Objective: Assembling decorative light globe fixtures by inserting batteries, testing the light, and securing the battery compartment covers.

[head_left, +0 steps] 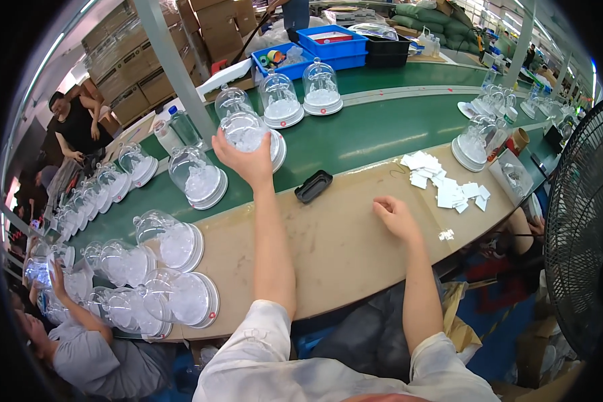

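My left hand (246,159) is wrapped round a clear bell-shaped dome (242,130) on a round white base, at the edge of the green belt. White, translucent shapes sit inside it. Over the brown board, my right hand (396,218) has its fingers curled in, and nothing shows in them. A small black tray (313,186) lies between my hands. Right of my right hand is a scattered pile of small white cards (442,179). Another dome (198,177) stands just left of my left hand, and several more, such as one dome (281,100), stand behind it.
Several domes (174,242) crowd the board's left end, where a co-worker's hand (57,278) reaches in. The green belt (375,120) runs behind the board. Blue bins (331,45) stand beyond it. At right are a dome (472,144) and a large black fan (583,234).
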Tool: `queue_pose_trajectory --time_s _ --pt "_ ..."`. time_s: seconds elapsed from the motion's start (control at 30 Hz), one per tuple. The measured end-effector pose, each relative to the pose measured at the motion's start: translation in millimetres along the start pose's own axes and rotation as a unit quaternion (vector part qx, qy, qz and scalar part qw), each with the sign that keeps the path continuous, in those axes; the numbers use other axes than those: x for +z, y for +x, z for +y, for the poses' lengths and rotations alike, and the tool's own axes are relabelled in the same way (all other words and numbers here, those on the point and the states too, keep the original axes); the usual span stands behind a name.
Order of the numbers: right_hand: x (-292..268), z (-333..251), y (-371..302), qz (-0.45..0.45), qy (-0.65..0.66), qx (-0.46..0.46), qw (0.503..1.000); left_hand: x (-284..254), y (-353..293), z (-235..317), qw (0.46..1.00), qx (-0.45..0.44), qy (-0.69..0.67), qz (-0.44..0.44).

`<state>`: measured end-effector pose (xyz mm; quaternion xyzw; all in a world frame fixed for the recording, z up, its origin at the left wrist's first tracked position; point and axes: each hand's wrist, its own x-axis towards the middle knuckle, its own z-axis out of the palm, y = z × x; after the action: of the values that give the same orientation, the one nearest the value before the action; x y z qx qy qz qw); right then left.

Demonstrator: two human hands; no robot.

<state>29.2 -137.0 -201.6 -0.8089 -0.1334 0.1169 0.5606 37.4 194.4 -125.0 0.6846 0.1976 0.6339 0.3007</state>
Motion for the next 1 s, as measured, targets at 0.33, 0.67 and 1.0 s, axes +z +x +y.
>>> queue_pose_trajectory --time_s 0.33,0.67,1.0 --pt "8.4 4.7 5.1 0.0 -0.022 -0.013 1.0 16.6 -15.6 -49.1 0.992 0.053 0.105 -0.035" --pt "-3.0 4.5 5.8 0.028 -0.001 0.003 1.0 7.5 17.4 -5.8 0.987 0.05 0.15 -0.019" --pt "18.3 8.4 10.8 0.216 -0.092 -0.028 0.972 -9.0 -62.2 172.6 0.781 -0.04 -0.418 -0.463"
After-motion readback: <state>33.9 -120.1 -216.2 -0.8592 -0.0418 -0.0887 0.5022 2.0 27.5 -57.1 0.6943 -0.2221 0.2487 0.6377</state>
